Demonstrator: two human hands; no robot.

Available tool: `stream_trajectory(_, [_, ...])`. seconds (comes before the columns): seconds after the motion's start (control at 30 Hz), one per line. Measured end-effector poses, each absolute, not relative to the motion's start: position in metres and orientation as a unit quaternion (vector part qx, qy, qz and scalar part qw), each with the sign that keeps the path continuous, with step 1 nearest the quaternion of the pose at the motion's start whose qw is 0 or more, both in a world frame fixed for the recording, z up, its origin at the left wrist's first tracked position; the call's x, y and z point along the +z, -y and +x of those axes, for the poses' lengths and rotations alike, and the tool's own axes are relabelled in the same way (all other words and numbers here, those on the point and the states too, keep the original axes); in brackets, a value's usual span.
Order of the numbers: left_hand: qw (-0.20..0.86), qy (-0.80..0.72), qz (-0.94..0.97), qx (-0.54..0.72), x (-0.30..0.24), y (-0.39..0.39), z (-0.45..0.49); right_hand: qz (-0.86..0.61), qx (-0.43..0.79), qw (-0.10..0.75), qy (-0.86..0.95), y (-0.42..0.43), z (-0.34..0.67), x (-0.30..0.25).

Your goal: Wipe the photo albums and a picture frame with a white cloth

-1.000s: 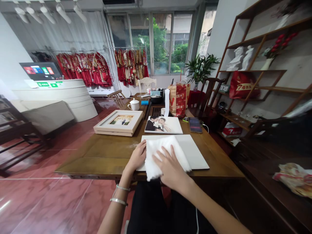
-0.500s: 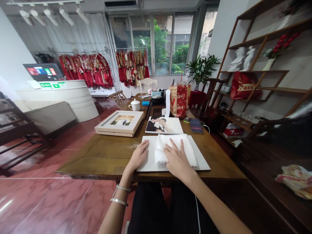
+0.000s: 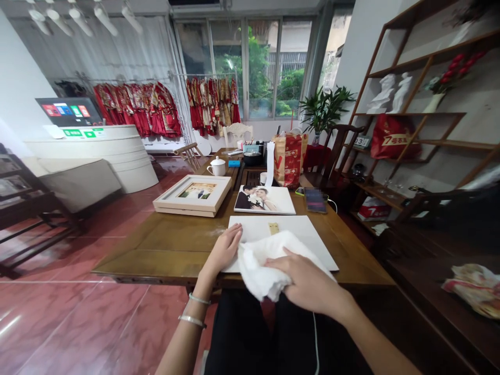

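A flat white album [image 3: 300, 237] lies on the wooden table [image 3: 172, 245] in front of me, with a small gold mark near its far edge. My right hand [image 3: 310, 284] presses a bunched white cloth [image 3: 261, 265] onto the album's near edge, fingers curled on the cloth. My left hand [image 3: 224, 250] rests on the album's left edge, fingers laid flat and holding nothing. Two silver bangles circle my left wrist.
Behind the album lie a photo book [image 3: 265, 199], a framed picture [image 3: 193, 194] and a phone [image 3: 314, 200]. Farther back stand a white teapot [image 3: 217, 166] and a red gift bag [image 3: 288, 159]. Wooden shelves [image 3: 414, 120] line the right; red garments [image 3: 148, 112] hang at the back.
My right hand has pulled the cloth from the album's middle back to its near edge, bunching it and uncovering the gold mark. My left hand has stayed on the left edge.
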State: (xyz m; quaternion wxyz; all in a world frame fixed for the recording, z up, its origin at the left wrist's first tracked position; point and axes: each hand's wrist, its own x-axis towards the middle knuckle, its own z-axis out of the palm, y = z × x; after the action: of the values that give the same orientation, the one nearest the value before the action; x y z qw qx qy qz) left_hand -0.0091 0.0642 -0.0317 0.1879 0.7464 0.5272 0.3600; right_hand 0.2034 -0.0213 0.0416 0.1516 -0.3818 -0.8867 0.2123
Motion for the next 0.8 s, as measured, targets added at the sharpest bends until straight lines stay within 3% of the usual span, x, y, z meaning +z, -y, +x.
stream_trajectory(0.3, [0.147, -0.519, 0.772, 0.335, -0.038, -0.066, -0.014, -0.594, 0.137, 0.188, 0.770, -0.035, 0.263, 0.001])
stream_trajectory(0.47, [0.147, -0.524, 0.773, 0.327, -0.036, -0.065, -0.013, -0.574, 0.166, 0.227, 0.769, -0.070, 0.254, 0.007])
stream_trajectory(0.8, [0.150, -0.539, 0.765, 0.319, -0.034, -0.063, -0.012, -0.502, 0.226, 0.212, 0.807, -0.127, 0.172, 0.035])
